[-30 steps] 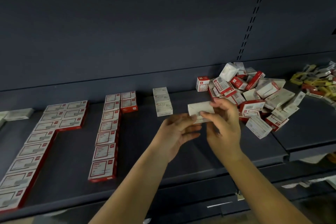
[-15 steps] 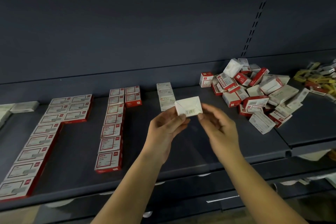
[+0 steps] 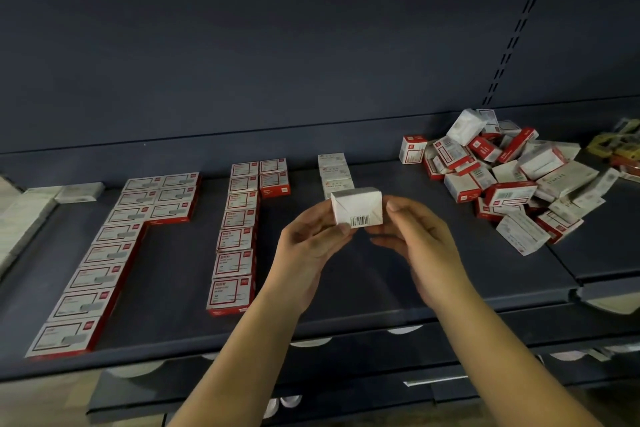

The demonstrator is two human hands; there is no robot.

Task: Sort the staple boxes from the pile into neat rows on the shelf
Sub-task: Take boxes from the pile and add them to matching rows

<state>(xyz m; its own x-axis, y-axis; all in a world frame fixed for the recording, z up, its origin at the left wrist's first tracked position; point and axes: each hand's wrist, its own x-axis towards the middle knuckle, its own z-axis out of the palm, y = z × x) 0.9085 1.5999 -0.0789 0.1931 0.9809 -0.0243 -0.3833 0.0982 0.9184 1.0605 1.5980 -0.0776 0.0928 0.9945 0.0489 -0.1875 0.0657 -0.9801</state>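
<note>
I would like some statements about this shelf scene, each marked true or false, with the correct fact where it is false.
1. Both hands hold the white box above the shelf. True.
2. A barcode faces the camera on that box. True.
3. The pile lies to the left of the rows. False: it lies to their right.
4. The left hand rests flat on the shelf. False: it grips the box in the air.
5. The short white row lies behind the held box. True.

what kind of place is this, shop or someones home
Most likely a shop or stockroom aisle, not a home: dark metal shelf with a slotted upright, many identical staple boxes laid in rows, and a loose pile waiting to be sorted.
</note>
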